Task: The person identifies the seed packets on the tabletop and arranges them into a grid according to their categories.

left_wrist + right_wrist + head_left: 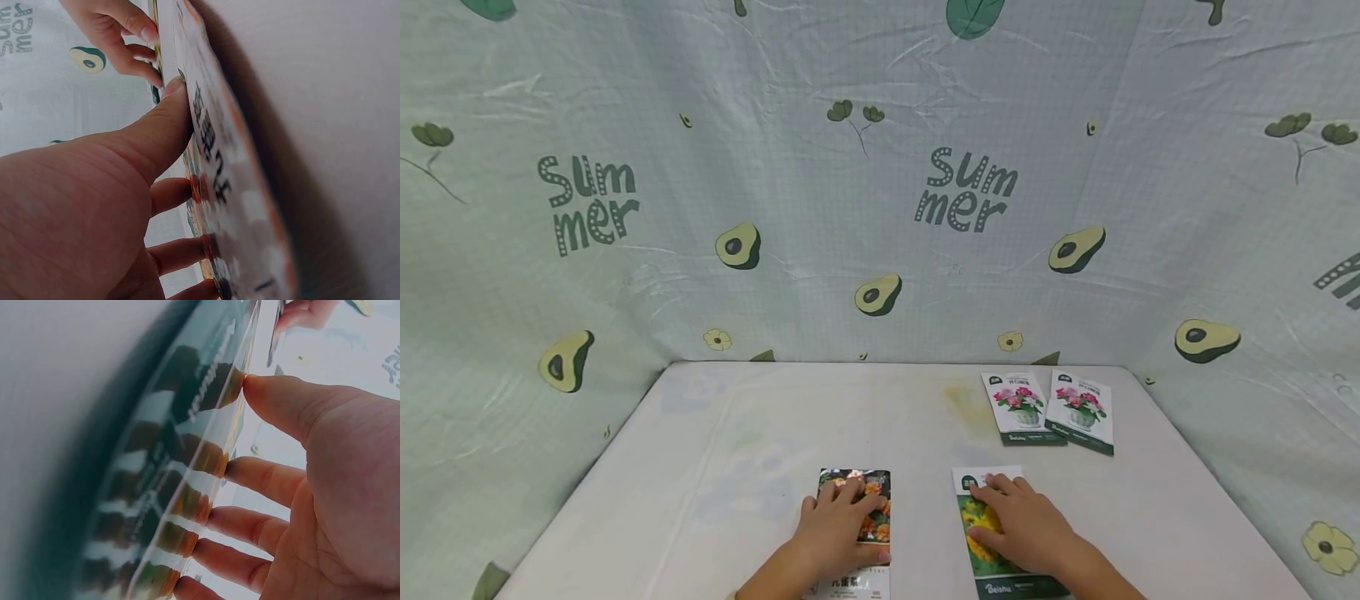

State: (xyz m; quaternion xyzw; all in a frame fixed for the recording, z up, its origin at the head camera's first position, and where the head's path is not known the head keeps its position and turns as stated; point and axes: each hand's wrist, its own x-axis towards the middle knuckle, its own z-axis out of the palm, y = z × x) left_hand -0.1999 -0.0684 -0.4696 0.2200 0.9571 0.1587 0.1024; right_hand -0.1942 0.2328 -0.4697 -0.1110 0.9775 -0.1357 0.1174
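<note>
My left hand (835,533) rests on a flower seed packet (877,527) with orange blooms on a dark upper part and a white lower part. Its fingers are spread, and in the left wrist view the thumb and fingertips (181,247) touch the packet's face. To the right, my right hand (1026,529) lies over another seed packet (988,568) showing a yellow flower and a green band marked "Beishu". The right wrist view has the extended fingers (250,525) and thumb touching this glossy packet. Both hands partly cover the pictures.
Toward the back right of the white table (737,467) lie two more packets with pink flowers, a left one (1021,404) and a right one (1081,412), overlapping at their edges. Behind the table hangs a pale curtain (805,192) printed with avocados and "summer".
</note>
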